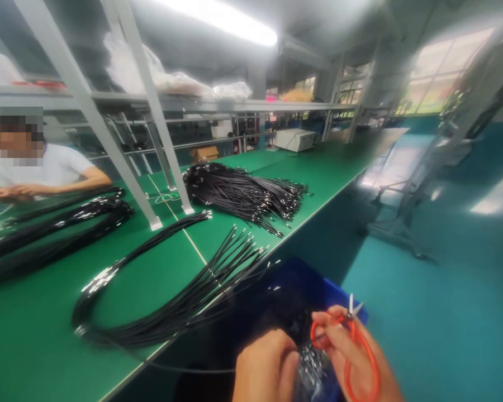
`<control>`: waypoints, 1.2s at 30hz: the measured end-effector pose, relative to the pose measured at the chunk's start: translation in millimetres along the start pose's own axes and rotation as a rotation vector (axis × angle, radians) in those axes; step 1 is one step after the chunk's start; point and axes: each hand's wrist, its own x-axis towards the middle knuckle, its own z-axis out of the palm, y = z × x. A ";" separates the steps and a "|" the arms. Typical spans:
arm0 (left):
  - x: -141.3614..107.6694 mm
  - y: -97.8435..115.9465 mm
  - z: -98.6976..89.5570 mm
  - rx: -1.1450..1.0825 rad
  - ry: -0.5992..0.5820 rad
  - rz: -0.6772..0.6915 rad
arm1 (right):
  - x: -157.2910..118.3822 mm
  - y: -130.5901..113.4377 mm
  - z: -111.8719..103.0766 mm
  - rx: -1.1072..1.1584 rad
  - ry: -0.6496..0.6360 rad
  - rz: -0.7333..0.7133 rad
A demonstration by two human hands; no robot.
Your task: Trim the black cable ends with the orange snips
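Right hand (339, 338): clamped on orange-handled scissors (354, 330), blades (351, 304) apart
Left hand (265, 360): curled by thin cable (193, 369), can't tell grip
Cable: mid-prep, I reckon; next move probably wants it steady

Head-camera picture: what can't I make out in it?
In the head view:
- Left hand: fingertips hidden behind the back of the hand, so its grip is unclear.
- Silvery pieces: too small and blurred to count or identify.
- Blue container: near side hidden by the hands and cut off by the bottom edge.
- Wheeled stand: upper details blurred.
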 end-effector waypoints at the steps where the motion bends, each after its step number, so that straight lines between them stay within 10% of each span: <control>1: -1.6 2.3 1.6 0.039 -0.021 0.004 | -0.8 2.4 2.8 -0.021 -0.002 -0.010; 8: 7.3 28.4 -0.9 -0.266 0.004 0.031 | -5.2 -13.1 23.0 -0.292 -0.086 -0.157; 15: 10.7 18.2 -0.9 -0.487 0.066 -0.119 | -17.8 -8.7 25.0 -0.046 0.073 -0.112; 36: 1.1 5.5 -2.9 -0.433 0.053 -0.183 | -26.9 -7.1 52.4 -0.140 0.089 -0.090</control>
